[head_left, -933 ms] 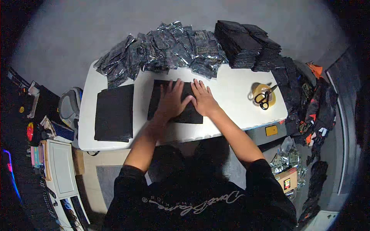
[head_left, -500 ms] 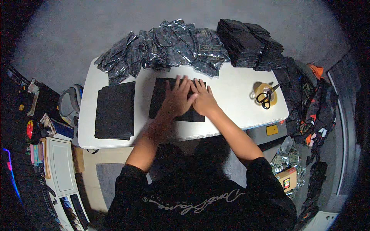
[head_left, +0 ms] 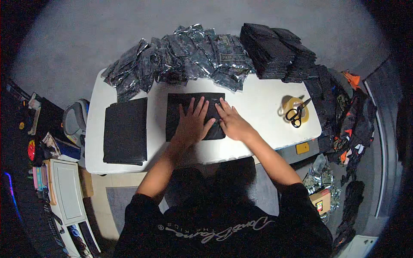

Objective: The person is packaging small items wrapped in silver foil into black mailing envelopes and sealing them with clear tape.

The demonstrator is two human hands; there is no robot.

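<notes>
A flat black rectangular piece (head_left: 173, 109), seemingly folded fabric, lies in the middle of the white table (head_left: 258, 103). Spread over its centre is my left hand (head_left: 193, 122), palm down with the fingers apart. My right hand (head_left: 234, 123) rests across its right edge, fingertips on the dark surface and fingers stretched out. Neither hand grips anything. To the left, a low stack of similar black rectangles (head_left: 125, 131) sits near the table's front edge.
Along the far edge are shiny clear-wrapped dark packages (head_left: 189, 53) and tall piles of folded black pieces (head_left: 269, 53). Black-handled scissors (head_left: 295, 116) overlap a yellowish tape roll (head_left: 304, 114) at the right. A white cabinet (head_left: 66, 189) stands at lower left.
My hands have moved apart: the left lies further left of the right, and its thumb no longer overlaps the right hand. The view has shifted slightly.
</notes>
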